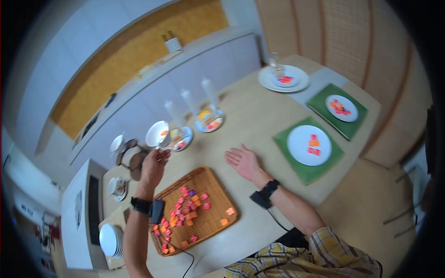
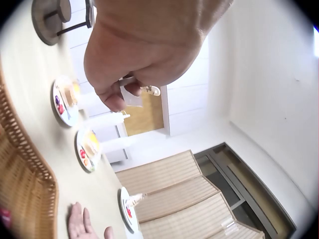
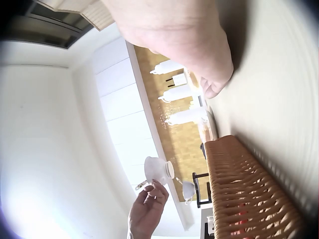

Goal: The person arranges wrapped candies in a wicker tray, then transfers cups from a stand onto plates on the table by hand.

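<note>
A white cup [image 1: 158,134] with an orange piece inside is pinched at its near side by the left hand [image 1: 155,167], raised above the table and tipped toward the head camera. In the right wrist view the same cup [image 3: 158,169] hangs from the left hand's fingertips [image 3: 148,206]. Palm up, with fingers spread and holding nothing, the right hand [image 1: 244,162] is over the table between the wicker tray [image 1: 234,204] and a green placemat [image 1: 282,139]. Red, orange and purple cubes [image 1: 185,208] lie in the tray.
Two small plates with food [image 1: 214,125] stand beside tall white candle-like objects [image 1: 187,99]. At right are plates with cubes [image 1: 306,157] on placemats. Left are a dark stand [image 1: 135,164], a cup on a saucer [image 1: 116,186] and stacked plates [image 1: 109,240].
</note>
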### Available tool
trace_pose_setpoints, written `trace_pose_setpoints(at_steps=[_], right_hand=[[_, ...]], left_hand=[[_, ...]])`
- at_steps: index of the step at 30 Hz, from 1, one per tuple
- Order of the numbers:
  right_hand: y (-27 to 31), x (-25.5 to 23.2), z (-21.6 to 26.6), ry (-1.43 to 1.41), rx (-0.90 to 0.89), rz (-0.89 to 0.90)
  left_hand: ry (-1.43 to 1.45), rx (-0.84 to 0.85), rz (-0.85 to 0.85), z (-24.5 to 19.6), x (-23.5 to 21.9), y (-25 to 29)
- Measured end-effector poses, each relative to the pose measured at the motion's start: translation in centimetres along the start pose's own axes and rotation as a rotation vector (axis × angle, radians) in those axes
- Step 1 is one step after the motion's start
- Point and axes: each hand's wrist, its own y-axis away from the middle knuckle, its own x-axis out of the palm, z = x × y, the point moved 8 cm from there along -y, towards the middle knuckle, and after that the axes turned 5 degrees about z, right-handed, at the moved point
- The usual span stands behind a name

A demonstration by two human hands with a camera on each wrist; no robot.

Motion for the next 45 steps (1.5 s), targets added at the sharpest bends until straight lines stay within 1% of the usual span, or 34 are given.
trace_pose_setpoints(at_steps=[2,3,4,6,10,11,12,13,14,15,17,18,20,24,28,36,45], right_hand=[[0.8,-0.6,0.9,0.011,-0.042,0.013],[1.3,-1.1,1.5,0.010,-0.079,-0.008],[1.8,-1.3,1.6,0.018,-0.082,-0.004],[3.0,-2.1,2.3,0.026,-0.101,-0.006],[6.6,-3.9,2.6,0.114,-0.068,-0.068],[7.7,-4.3,2.6,0.157,-0.042,-0.091],[8.8,-4.5,3.0,0.154,-0.051,-0.097],[10.0,-4.5,3.2,0.168,-0.036,-0.061],[11.3,-4.4,3.4,0.180,-0.018,-0.030],[12.8,-4.3,3.9,0.176,-0.026,-0.036],[15.6,-3.4,4.8,0.299,0.002,0.016],[17.1,-3.1,5.5,0.297,-0.003,0.010],[19.6,-2.6,6.8,0.414,-0.002,0.030],[23.2,-2.7,8.9,0.440,-0.032,0.052],[25.3,-3.5,10.0,0.453,-0.026,0.048],[25.5,-5.5,9.9,0.440,0.030,0.017],[25.4,-5.7,9.8,0.436,0.048,0.044]], left_hand=[[-0.010,-0.032,0.067,-0.3,4.1,0.4],[-0.011,-0.056,0.092,-0.2,5.8,0.4],[-0.023,-0.054,0.165,0.1,7.4,0.1],[-0.039,-0.074,0.221,0.5,11.6,0.3],[-0.071,-0.131,0.325,2.4,18.5,-0.2],[-0.098,-0.155,0.349,2.9,20.0,-0.2],[-0.070,-0.168,0.408,4.1,21.0,-0.9],[-0.069,-0.169,0.417,4.9,21.8,-1.3],[-0.078,-0.184,0.485,5.9,23.2,-1.5],[-0.089,-0.199,0.554,6.4,24.9,-1.3],[-0.097,-0.225,0.563,7.9,27.3,-1.1],[-0.116,-0.238,0.603,8.8,28.3,-1.2],[-0.171,-0.269,0.658,9.7,30.7,-0.4],[-0.189,-0.315,0.714,12.1,33.4,-0.1],[-0.195,-0.350,0.748,14.0,35.3,-0.1],[-0.204,-0.404,0.766,17.1,37.2,-0.8],[-0.172,-0.444,0.788,18.8,38.0,-1.3]])
